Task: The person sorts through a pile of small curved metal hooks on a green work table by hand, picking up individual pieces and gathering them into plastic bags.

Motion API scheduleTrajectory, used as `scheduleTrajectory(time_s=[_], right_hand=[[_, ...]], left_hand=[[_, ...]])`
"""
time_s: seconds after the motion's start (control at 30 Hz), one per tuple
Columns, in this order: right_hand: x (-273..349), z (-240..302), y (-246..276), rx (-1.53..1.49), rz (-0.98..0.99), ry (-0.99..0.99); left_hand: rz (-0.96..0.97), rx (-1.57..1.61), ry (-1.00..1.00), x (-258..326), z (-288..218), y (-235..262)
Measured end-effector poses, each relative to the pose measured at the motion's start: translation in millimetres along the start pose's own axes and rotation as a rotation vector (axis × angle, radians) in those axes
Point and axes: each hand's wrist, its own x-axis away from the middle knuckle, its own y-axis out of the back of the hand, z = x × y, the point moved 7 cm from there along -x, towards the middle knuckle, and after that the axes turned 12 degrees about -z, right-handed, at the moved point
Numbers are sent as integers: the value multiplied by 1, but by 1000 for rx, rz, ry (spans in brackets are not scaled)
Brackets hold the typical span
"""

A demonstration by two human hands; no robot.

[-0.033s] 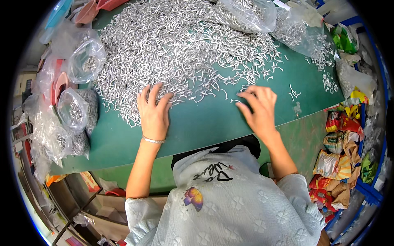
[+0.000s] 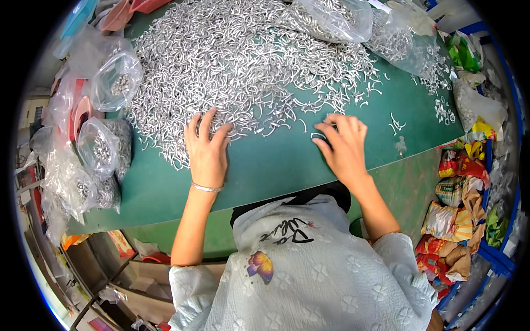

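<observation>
A wide heap of small curved silver metal pieces covers much of the green tabletop. My left hand rests at the heap's near edge, fingers spread and fingertips touching the pieces. To the right, my right hand is over the green surface with its fingers bent and the thumb held apart. No piece shows plainly in its grip. A small curved piece lies just by its thumb and fingertips, and another curved piece lies a little to the left.
Clear plastic bags with metal parts line the table's left side. More filled bags lie at the back right, by scattered small parts. Colourful sacks fill a blue rack on the right. The green tabletop ends before my body.
My right hand has shifted slightly left, its thumb and fingertips now nearer the small curved piece. My left hand has barely moved.
</observation>
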Motion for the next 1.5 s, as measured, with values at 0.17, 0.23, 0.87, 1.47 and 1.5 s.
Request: scheduleTrajectory(time_s=[0.17,0.23,0.87,1.47,1.5], right_hand=[[25,22,-12,-174,125,65],[25,33,-14,-336,193,75],[0,44,-26,-266,123,61],[-15,62,-64,-208,133,249],[-9,63,-64,-225,217,248]], left_hand=[[64,201,60,13,-43,16],[148,400,39,29,-69,4],[112,455,71,53,-98,-9],[-47,194,353,72,-35,12],[-53,200,354,77,-27,13]])
